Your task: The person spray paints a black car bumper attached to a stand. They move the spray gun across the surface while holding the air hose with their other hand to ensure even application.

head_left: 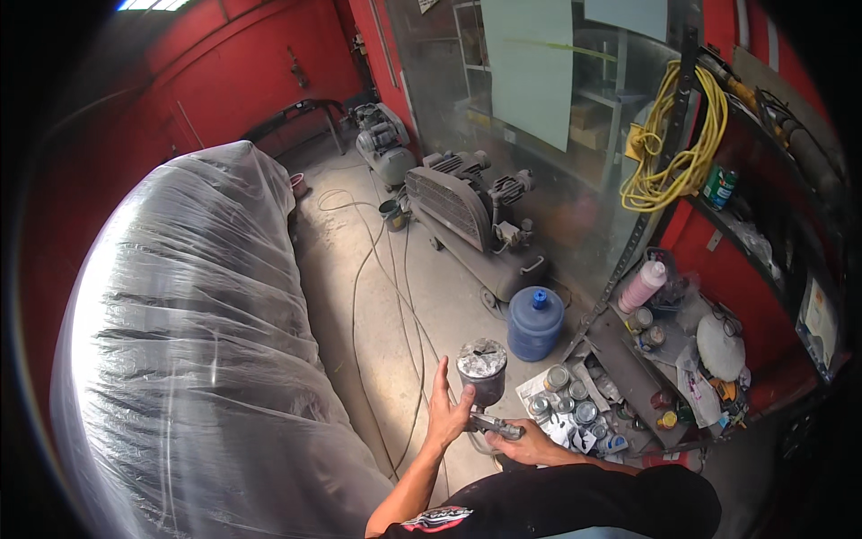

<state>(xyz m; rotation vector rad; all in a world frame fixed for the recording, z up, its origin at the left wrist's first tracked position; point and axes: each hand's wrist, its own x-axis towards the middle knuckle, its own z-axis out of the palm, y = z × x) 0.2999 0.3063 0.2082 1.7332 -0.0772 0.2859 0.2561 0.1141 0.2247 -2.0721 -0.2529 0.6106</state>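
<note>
In front of me is a paint spray gun with a dark cup on top, its pale lid spattered. My right hand is wrapped round the gun's grip from the right. To the left of the cup, my left hand has its fingers stretched upward and its thumb toward the gun. It is beside the gun's front; whether it touches the metal I cannot tell. Part of the grip is hidden behind my right hand.
Clear plastic sheeting covers a large shape at left. Hoses trail over the floor toward an air compressor. A blue water jug stands ahead. On the right are paint cans, a cluttered bench and a coiled yellow cable.
</note>
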